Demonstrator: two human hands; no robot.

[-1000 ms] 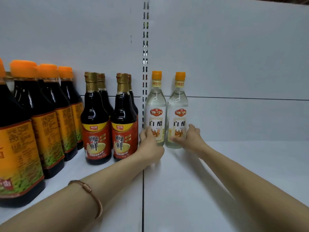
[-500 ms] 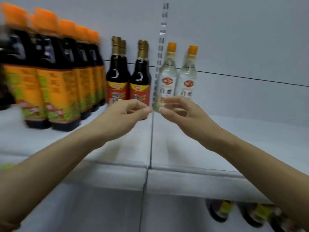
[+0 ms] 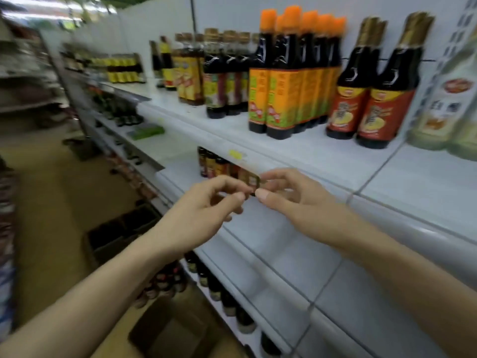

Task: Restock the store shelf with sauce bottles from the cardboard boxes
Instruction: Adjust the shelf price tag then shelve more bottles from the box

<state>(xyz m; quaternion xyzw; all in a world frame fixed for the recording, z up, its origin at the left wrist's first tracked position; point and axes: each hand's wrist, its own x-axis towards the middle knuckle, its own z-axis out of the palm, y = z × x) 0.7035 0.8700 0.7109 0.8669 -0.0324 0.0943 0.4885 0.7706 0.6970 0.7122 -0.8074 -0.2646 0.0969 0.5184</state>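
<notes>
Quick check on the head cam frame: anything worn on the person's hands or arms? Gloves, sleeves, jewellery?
Nothing shows. The left hand and the right hand are bare, with no gloves and no rings to be seen. Both forearms are bare as far as the frame edge, with no sleeve in view. No watch or band shows on either wrist in this frame. The picture is somewhat motion-blurred, so fine detail could be missed.

Both forearms point(image 3: 85, 301) are bare, with no sleeves showing.

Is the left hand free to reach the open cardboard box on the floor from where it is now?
Probably yes. The left hand holds nothing and hangs in front of the shelf edge, with open air below it down to the cardboard box. Nothing visible blocks the way, though the person would likely need to bend.
</notes>
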